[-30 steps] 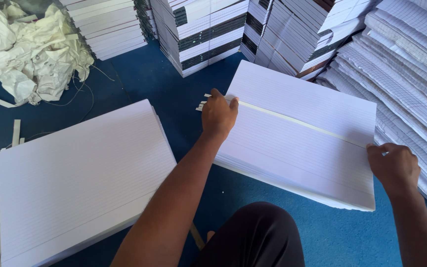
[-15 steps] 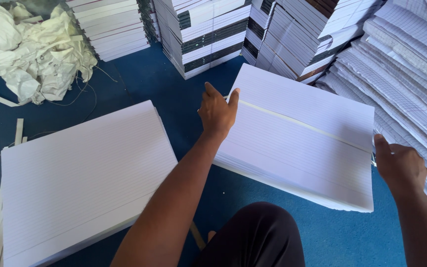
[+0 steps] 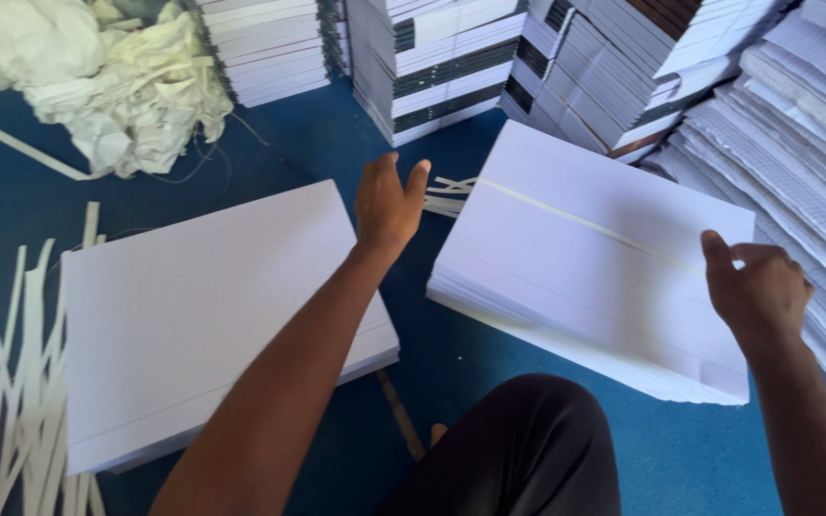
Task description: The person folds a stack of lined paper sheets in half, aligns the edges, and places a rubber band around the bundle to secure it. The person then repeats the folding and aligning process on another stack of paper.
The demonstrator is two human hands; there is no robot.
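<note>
A strapped ream of ruled paper (image 3: 585, 268) lies tilted on the blue floor (image 3: 700, 459), a thin pale strap (image 3: 585, 224) running across its top. The right hand (image 3: 759, 289) sits at the ream's far right edge, its grip curled together at the strap's end, though whether it pinches the strap cannot be told. The left hand (image 3: 389, 203) hovers just beside the ream's left corner, grip apart and flat, near loose strap ends (image 3: 446, 196). A second ruled ream (image 3: 212, 315) lies to the left, cut white strips (image 3: 26, 382) beside it. Stacked notebooks (image 3: 451, 57) and crumpled sacking (image 3: 97, 76) stand beyond.
</note>
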